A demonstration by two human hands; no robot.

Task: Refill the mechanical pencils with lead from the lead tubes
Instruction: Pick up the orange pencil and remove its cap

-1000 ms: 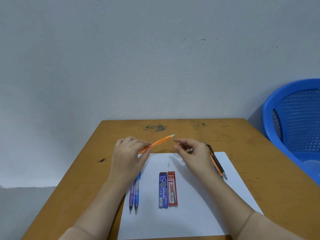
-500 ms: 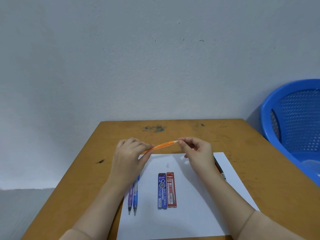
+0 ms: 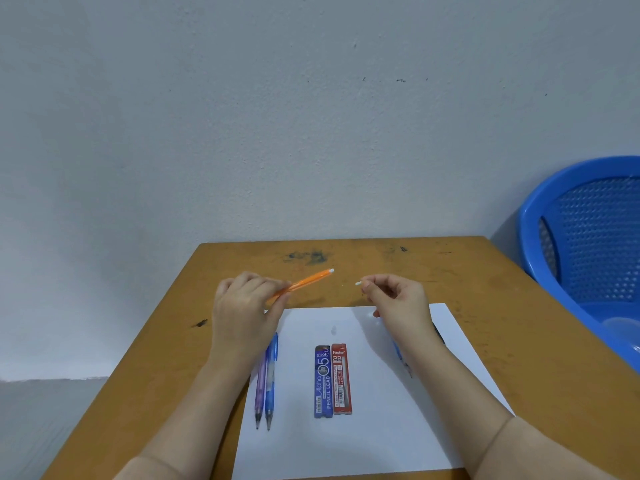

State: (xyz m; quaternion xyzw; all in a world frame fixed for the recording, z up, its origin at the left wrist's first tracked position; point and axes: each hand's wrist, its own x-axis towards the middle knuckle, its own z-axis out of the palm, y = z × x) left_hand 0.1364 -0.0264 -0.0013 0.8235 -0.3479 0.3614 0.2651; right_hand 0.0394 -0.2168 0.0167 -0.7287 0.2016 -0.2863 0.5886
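- Tabletop point(image 3: 156, 375): brown wood, back edge against the wall point(image 3: 311, 133). A band of bare wood runs between its left edge and the paper point(image 3: 381, 441).
- Left hand point(image 3: 242, 306): raised over the paper's far left corner, fingers curled round the lower part of the orange pencil point(image 3: 308, 280).
- Orange pencil: slants up and to the right out of the hand, above the bare wood past the paper's far edge. Its white-tipped top end faces the right hand across a gap.
- Purple pencil point(image 3: 260, 389) and blue pencil point(image 3: 271, 379): side by side and touching on the paper's left margin, tips toward the near edge, upper ends hidden under the left wrist.
- Smudges point(image 3: 304, 257): dark marks on the bare back strip between the hands and the wall.
- Blue tube point(image 3: 323, 381) and red tube point(image 3: 341, 378): flat at mid-paper, touching along their lengths, between the two forearms and apart from both hands.
- White piece point(image 3: 358, 283): small, pinched at the right fingertips, near the pencil's top end but not touching it. Cap or eraser, cannot tell.
- Right hand point(image 3: 398, 303): raised over the paper's far edge, thumb and forefinger pinching the white piece, other fingers loosely curled.
- More pencils point(image 3: 398, 355): on the paper's right side, mostly hidden by the right forearm.
- Right of the paper: a wide band of bare wood to the tabletop's right edge. A blue basket point(image 3: 588, 237) stands beyond that edge.
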